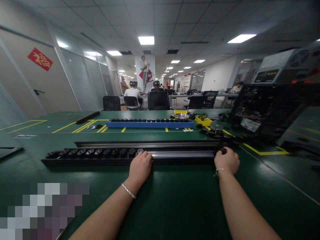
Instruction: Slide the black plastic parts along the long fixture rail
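A long black channel (180, 161) lies across the green table in front of me, with a row of small black parts (97, 152) filling its left half. My left hand (141, 165) is closed over the channel's near edge, at the right end of that row; its fingertips are partly hidden. At the channel's right end my right hand (227, 161) is curled in a pinch around a small dark part (223, 151), whose kind I cannot make out. Bare, shiny metal-like surface shows inside the channel between the hands. Just behind lies a second long black strip (150, 144).
A blue holder (150, 124) with a row of black parts lies farther back. Right of it are a yellow bin (203, 120), a round metal dish (181, 116) and loose black parts (217, 134). An open computer case (260, 110) stands at right. People sit beyond.
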`<state>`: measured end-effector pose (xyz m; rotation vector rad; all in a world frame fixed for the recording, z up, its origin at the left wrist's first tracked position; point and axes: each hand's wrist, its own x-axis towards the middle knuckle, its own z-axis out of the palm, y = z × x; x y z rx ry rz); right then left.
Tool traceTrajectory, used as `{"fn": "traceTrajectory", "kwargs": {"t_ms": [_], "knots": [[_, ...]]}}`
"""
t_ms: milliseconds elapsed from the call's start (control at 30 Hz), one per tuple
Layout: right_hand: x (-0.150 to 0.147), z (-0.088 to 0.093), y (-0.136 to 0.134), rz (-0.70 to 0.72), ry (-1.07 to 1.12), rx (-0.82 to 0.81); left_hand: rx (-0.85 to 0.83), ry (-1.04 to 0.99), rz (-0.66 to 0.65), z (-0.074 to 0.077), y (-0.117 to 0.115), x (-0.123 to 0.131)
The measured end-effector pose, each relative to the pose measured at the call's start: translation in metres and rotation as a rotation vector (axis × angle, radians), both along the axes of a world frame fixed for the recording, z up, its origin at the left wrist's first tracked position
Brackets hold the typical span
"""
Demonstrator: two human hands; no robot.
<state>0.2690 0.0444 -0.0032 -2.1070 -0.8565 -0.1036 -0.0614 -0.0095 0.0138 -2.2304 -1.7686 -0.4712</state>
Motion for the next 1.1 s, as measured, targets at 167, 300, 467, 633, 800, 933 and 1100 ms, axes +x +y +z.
{"fn": "traceTrajectory", "kwargs": {"t_ms": [167, 300, 467, 633, 800, 933, 1100], "knots": [[0.004, 0.002, -0.001, -0.028, 0.051, -0.024, 0.022, 0.012, -0.006, -0.001, 0.001, 0.0], [0.013, 0.001, 0.0, -0.045, 0.078, -0.048, -0.002, -0.004, 0.011, 0.0, 0.0, 0.0], [0.042, -0.006, 0.0, -0.075, 0.077, -0.049, -0.002, 0.004, 0.014, 0.001, 0.0, 0.0], [0.077, -0.016, -0.002, -0.107, 0.069, -0.154, 0.028, 0.029, 0.01, -0.002, 0.002, -0.001], [0.084, -0.019, -0.004, -0.113, 0.059, -0.211, 0.032, 0.038, 0.004, -0.003, 0.003, -0.001], [0.058, -0.005, -0.007, -0.155, -0.081, -0.035, 0.017, 0.046, 0.015, -0.002, 0.0, 0.002], [-0.013, 0.024, -0.011, 0.305, -0.423, 0.211, 0.004, 0.044, -0.014, -0.002, -0.003, 0.007]]}}
